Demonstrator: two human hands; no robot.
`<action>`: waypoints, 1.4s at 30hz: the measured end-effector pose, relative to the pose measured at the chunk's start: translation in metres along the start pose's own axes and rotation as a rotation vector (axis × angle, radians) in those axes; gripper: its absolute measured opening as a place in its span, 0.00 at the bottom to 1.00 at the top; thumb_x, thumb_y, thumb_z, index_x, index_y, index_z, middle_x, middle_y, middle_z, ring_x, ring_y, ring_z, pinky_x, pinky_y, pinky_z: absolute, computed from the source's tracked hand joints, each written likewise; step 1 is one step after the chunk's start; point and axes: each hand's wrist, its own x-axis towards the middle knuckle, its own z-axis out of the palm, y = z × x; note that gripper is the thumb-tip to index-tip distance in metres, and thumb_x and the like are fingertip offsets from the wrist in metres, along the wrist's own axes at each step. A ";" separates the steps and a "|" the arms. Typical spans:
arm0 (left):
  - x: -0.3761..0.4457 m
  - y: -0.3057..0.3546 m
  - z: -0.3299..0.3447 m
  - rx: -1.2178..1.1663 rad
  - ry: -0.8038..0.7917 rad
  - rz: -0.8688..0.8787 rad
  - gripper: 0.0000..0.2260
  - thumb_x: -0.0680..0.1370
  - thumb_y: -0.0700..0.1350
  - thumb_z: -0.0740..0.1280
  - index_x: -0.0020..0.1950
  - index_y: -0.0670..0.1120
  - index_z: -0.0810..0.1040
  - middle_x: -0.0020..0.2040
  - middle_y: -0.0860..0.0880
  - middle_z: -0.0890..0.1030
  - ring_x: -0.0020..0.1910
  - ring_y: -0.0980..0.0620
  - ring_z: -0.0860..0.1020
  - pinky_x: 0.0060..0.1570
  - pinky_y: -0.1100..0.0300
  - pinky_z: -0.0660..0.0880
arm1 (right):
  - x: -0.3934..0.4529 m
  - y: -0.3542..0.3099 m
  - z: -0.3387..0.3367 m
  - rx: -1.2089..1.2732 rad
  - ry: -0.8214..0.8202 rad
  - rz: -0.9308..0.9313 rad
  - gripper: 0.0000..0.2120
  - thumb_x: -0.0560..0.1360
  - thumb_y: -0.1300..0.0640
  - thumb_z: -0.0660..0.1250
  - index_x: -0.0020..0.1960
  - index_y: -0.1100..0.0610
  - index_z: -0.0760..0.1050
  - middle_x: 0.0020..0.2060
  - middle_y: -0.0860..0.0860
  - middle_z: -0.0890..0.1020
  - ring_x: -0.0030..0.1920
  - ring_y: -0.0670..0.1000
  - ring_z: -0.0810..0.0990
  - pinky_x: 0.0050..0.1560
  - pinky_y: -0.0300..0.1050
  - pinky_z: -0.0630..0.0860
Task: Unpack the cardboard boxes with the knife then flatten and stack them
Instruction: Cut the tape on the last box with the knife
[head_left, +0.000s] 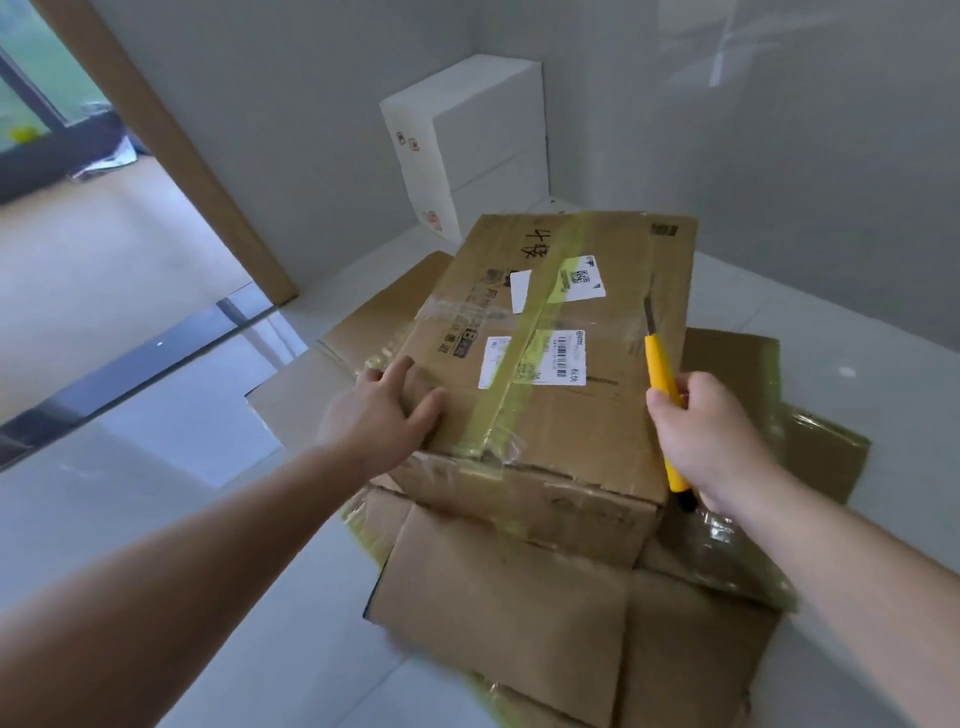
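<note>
Nearest my camera, flattened cardboard sheets (498, 587) lie spread over the pale tiled floor (208, 519), some edged with yellowish tape, and a sealed cardboard box (550, 353) sits on top of them. My left hand (382, 415) rests on the box's near left corner, fingers straight and spread, thumb lying along the top by the near edge, gripping nothing. My right hand (711, 436) is closed round a yellow utility knife (662, 384) at the box's near right edge; the blade is out and points away from me, lying over the box's right side, though I cannot tell whether the tip touches the cardboard.

Across the lid, a wide strip of yellow-green tape (540, 322) runs from the near edge to the far edge along the centre seam, crossing over two white shipping labels (535, 358) and clear tape. Black handwritten characters mark the far left part of the lid. The near face of the box is creased and wrapped in clear tape.

Beyond the box, a tall white carton (467, 140) stands upright in the corner of the room against the grey walls, with small printed symbols on its left face. To the far left, a wooden door frame (171, 150) leans across the view, and past it a beige floor leads to a dark-framed glass door.
</note>
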 end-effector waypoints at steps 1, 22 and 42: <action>-0.012 0.002 -0.001 0.016 0.001 0.001 0.33 0.70 0.75 0.45 0.70 0.61 0.58 0.60 0.46 0.73 0.51 0.43 0.77 0.43 0.54 0.71 | 0.013 -0.004 -0.005 -0.012 0.008 -0.028 0.08 0.79 0.51 0.60 0.48 0.56 0.70 0.36 0.52 0.74 0.34 0.51 0.72 0.31 0.43 0.64; -0.041 0.148 -0.017 0.370 -0.092 0.408 0.36 0.68 0.76 0.45 0.57 0.47 0.63 0.47 0.48 0.66 0.37 0.48 0.76 0.34 0.57 0.76 | -0.011 0.056 -0.122 0.428 0.224 0.217 0.13 0.82 0.59 0.52 0.48 0.61 0.74 0.38 0.57 0.80 0.28 0.51 0.76 0.27 0.44 0.73; -0.025 0.184 -0.008 0.169 0.002 0.864 0.12 0.80 0.54 0.52 0.40 0.52 0.67 0.36 0.55 0.69 0.35 0.51 0.73 0.30 0.60 0.66 | 0.016 0.050 -0.118 0.434 0.144 0.217 0.19 0.80 0.62 0.60 0.70 0.57 0.68 0.45 0.55 0.80 0.28 0.49 0.81 0.26 0.41 0.76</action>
